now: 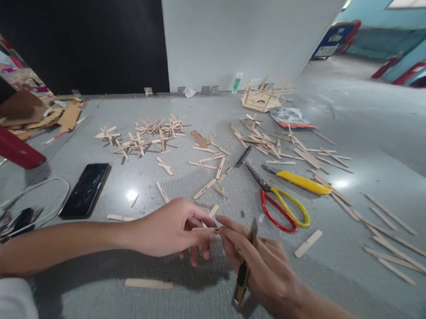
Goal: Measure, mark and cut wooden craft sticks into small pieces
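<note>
- Craft stick (205, 229) sits between the two hands, seemingly lifted off the grey table (95, 296); its long axis runs roughly left to right, across the person's front, and fingers hide part of it, so its full length cannot be told.
- From the left hand (172, 228) it points rightward, lying along the thumb and reaching to the right fingertips; from the right hand (270, 265) it lies to the left, just at the tips.
- Neither hand is clearly nearer: the left has more of the stick in its grasp, while the right meets only the far end.
- Left hand: narrow pinch, thumb against the curled fingers, the stick between them.
- Right hand: holding a utility knife (241, 280) tucked between the fingers, the blade end pointing up and away from the person, the butt toward them; its fingertips gather at the stick's right end, though how firmly they press cannot be told.
- The knife stands crosswise to the stick, its blade to the right of the wood and apart from it.
- Nearby on the table, a loose craft stick (149, 283) lies on the person's side of the left hand, also left to right; red-and-yellow-handled scissors (279, 222) lie beyond the right hand, and a smartphone (85, 191) beyond the left forearm.
</note>
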Available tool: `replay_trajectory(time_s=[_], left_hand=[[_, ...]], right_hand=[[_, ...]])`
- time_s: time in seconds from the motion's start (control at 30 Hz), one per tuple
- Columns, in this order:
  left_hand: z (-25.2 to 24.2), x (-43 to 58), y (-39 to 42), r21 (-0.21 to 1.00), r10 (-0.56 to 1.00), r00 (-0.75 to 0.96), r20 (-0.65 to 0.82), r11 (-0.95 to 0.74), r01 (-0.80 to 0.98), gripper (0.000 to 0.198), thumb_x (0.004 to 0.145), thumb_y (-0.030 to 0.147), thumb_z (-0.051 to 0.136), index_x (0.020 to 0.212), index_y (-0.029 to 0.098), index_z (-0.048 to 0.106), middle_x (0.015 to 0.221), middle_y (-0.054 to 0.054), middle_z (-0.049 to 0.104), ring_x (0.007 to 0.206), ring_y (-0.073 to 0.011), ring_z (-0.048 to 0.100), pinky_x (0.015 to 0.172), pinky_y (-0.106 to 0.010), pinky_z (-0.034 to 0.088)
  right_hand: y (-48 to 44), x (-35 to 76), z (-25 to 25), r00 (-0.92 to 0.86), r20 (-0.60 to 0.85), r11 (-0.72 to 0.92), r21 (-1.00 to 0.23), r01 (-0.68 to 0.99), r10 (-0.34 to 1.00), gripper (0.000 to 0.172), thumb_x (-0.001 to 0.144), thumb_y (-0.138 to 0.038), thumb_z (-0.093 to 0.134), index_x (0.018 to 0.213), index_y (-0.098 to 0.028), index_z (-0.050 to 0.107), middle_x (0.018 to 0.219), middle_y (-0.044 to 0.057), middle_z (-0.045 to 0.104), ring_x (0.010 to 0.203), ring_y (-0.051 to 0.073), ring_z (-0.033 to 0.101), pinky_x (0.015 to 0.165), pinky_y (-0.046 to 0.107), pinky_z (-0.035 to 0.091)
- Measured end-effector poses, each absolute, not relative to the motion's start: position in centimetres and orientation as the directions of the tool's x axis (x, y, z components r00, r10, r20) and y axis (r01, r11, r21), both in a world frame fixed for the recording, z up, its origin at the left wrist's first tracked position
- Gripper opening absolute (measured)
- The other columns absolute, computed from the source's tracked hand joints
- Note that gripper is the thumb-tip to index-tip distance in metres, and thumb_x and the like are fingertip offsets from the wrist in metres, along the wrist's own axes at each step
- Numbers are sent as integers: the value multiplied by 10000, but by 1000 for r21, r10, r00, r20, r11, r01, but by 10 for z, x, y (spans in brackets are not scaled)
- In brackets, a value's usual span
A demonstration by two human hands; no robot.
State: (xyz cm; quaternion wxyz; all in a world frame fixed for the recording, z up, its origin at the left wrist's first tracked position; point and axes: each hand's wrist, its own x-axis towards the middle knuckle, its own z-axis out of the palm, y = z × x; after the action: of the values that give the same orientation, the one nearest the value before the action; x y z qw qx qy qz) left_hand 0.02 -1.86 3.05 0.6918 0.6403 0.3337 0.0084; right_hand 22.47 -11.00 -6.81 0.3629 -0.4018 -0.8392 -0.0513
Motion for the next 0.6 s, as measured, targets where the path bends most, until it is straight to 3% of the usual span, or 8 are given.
replay_trajectory(time_s=[0.23,0.33,0.43,0.5,0.6], left_hand=[[32,2,-19,895,488,756,-436,151,419,258,1067,278,523,1045,112,720,810,-41,717,584,-104,658,506,-180,474],[30,0,-17,903,510,755,-413,121,412,267,1062,296,530,998,112,712,806,-50,723,597,-116,665,504,-191,481],[27,-2,-14,940,580,747,-324,110,323,254,1071,305,510,1080,128,692,841,-58,743,642,-125,686,519,-190,488],[25,-3,-13,963,634,730,-256,99,252,264,1082,320,488,1151,138,667,884,-70,759,674,-128,698,532,-191,492],[26,-3,-14,978,678,708,-199,88,191,279,1088,345,479,1180,136,638,901,-87,771,681,-131,696,542,-198,494]], right_hand=[[-109,212,-54,-256,607,530,-327,783,752,197,1039,-87,455,1129,-204,586,996,56,811,626,122,744,545,229,509],[-103,209,-43,-163,595,476,-418,774,787,158,1048,-133,458,1098,-219,581,756,-29,729,517,108,672,503,228,483],[-96,212,-39,17,579,389,-569,724,815,120,1058,-191,502,1023,-228,610,649,-63,655,453,94,619,481,210,478],[-92,216,-38,90,543,351,-652,673,835,193,1067,-210,500,921,-222,625,623,-57,652,452,90,625,482,199,487],[-86,219,-36,34,515,372,-661,651,856,368,1086,-219,455,751,-220,608,538,-59,605,410,80,598,457,188,467]])
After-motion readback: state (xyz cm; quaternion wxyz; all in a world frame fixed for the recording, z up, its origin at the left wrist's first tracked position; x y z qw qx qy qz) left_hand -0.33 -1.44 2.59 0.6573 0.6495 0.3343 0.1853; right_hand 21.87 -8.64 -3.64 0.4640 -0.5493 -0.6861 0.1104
